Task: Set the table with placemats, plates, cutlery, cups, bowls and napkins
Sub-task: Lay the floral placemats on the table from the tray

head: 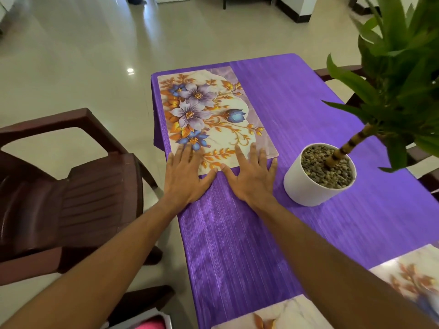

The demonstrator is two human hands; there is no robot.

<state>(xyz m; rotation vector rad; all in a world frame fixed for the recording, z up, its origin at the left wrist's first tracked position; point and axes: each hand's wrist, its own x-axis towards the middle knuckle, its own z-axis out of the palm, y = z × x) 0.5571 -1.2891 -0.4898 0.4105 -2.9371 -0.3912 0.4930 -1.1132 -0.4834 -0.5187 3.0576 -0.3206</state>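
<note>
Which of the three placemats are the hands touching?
The far placemat, at the far left corner of the table: left hand and right hand lie flat on its near edge. The two near placemats lie untouched.

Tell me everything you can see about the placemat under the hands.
The placemat is a flat rectangle, seemingly plastic, printed with purple and blue flowers and orange leaves on cream. It lies on the purple cloth, at its far left corner. The left hand and right hand press flat on its near edge.
</note>
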